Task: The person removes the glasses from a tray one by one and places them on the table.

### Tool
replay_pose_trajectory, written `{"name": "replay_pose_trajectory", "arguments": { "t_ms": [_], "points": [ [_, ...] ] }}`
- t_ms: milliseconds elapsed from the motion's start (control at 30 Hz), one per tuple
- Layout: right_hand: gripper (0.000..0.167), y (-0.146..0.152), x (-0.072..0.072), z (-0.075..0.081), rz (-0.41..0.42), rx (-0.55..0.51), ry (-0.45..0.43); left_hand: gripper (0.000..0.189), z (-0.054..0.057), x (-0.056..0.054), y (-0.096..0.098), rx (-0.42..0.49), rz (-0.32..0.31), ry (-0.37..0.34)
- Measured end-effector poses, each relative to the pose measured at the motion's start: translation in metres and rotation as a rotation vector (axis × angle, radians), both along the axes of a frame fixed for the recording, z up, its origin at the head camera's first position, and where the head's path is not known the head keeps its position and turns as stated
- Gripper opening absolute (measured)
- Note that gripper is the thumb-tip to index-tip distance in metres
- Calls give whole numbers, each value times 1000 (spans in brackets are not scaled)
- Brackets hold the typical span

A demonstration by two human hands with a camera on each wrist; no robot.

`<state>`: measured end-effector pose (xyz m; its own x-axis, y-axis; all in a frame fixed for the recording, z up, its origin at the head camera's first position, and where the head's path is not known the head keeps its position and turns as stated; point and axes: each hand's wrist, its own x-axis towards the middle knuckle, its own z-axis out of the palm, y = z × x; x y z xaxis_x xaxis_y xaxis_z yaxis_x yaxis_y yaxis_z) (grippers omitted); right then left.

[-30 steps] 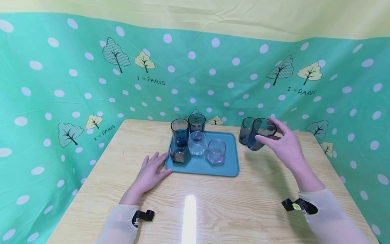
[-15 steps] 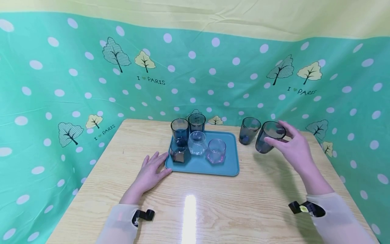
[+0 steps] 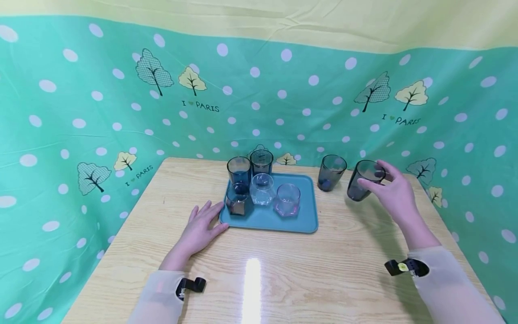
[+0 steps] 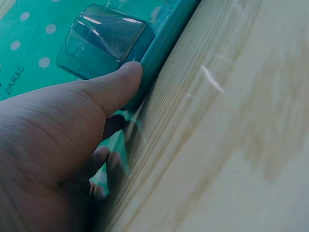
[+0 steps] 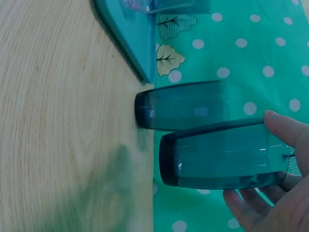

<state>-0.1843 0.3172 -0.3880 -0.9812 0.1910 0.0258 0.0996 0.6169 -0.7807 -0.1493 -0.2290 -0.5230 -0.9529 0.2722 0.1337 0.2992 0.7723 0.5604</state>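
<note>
Rightward goes the dark glass (image 5: 217, 154) on my feed — my right hand (image 3: 395, 193) grips it, right of the tray (image 3: 306, 202), now apart from the other tall glass (image 3: 331, 174); my left hand (image 3: 199, 230), fingers uncurled, touches the tray.

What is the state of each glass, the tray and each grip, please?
Held glass: seemingly off the table
Right grip: holding that glass near its rim
Tray: flat on the table, bearing glasses
Left grip: touching the tray's edge
Neighbouring glass: upright, on table
Tall left glass: upright
Tall rear glass: upright, base hidden
Short dark glass: upright on tray
Clear glass: upright on tray
Pinkish glass: upright on tray
</note>
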Motion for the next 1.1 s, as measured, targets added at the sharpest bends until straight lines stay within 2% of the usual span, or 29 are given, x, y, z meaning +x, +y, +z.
{"name": "replay_pose_trajectory", "arguments": {
  "t_ms": [533,833,1100],
  "points": [
    [108,11,-28,-26,-53,-51,3,77,0,0,0,-2,4,0],
    [110,12,-37,-39,-58,-50,2,77,0,1,0,1,-1,1],
    [108,9,-43,-44,-49,-80,13,76,0,1,1,1,2,-3]
  ]
}}
